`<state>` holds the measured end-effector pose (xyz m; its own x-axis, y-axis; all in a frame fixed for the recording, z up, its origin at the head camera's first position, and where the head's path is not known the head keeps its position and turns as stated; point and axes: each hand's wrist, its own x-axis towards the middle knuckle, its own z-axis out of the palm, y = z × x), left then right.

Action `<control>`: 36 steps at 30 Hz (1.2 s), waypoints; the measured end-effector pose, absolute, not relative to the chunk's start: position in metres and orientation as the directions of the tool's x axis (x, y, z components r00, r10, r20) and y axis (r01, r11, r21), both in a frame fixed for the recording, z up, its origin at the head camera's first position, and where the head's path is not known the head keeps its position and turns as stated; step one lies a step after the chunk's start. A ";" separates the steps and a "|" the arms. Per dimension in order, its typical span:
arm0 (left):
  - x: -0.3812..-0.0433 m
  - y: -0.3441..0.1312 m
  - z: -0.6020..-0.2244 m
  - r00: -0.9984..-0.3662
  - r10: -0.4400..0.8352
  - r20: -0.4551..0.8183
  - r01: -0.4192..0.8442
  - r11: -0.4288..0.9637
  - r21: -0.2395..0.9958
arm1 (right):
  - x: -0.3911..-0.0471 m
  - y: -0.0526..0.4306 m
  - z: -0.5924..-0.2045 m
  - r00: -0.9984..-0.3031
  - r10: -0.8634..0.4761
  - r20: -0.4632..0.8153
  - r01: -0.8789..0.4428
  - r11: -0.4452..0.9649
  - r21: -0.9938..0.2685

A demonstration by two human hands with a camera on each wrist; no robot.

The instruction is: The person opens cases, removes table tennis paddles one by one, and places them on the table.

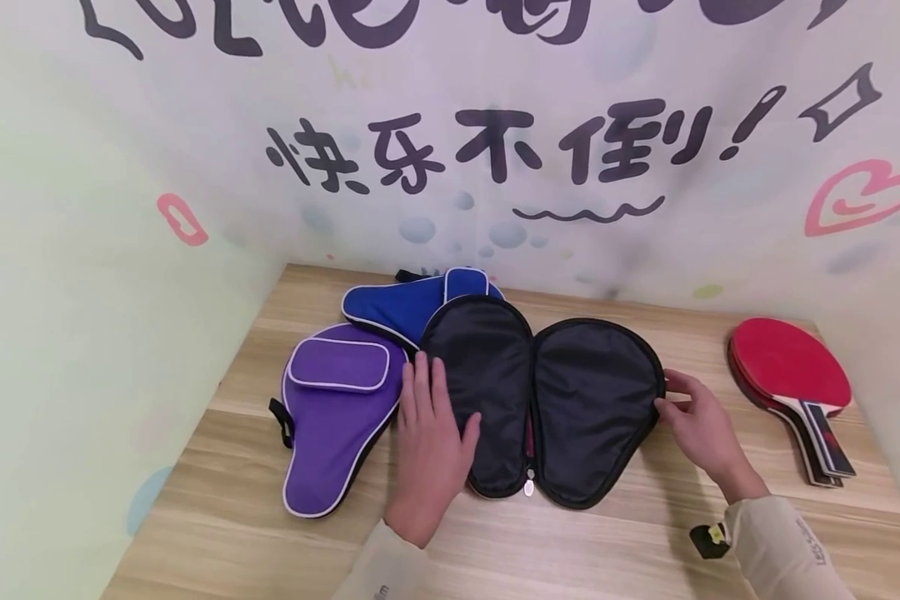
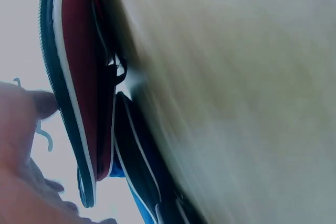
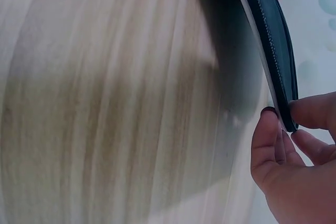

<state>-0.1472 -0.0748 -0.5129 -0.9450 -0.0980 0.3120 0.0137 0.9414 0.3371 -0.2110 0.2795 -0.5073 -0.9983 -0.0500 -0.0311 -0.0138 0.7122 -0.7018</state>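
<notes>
A table tennis paddle case [image 1: 587, 408] lies unzipped and spread, black lining up, in the middle of the head view; its outside shows dark red [image 2: 80, 66] in the left wrist view. My left hand [image 1: 433, 446] lies along its left half, fingers straight, thumb at the edge. At the far right edge my right hand [image 1: 701, 429] pinches the rim between thumb and fingers; the right wrist view shows that rim [image 3: 275, 51] raised off the table. The zipper pull [image 1: 529, 483] hangs at the bottom between the halves.
A purple paddle case [image 1: 330, 454] lies left of the spread case, and a blue paddle case [image 1: 397, 307] lies behind, partly covered by it. Two red paddles [image 1: 791, 362] are stacked at the right. A printed wall cloth [image 1: 435, 225] stands behind the wooden table [image 1: 217, 483].
</notes>
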 end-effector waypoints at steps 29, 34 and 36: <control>-0.123 0.021 -0.476 -0.948 0.257 0.187 0.310 0.874 0.373 | -0.212 0.281 -0.508 -0.991 -0.026 -0.130 0.108 0.411 -0.905; -0.115 0.039 -0.495 -0.942 0.299 0.151 0.323 0.930 0.175 | -0.211 0.279 -0.507 -0.992 -0.040 -0.118 0.092 0.401 -0.911; -0.113 0.043 -0.500 -0.935 0.317 0.160 0.333 0.940 0.081 | -0.211 0.277 -0.506 -0.991 -0.044 -0.128 0.099 0.411 -0.906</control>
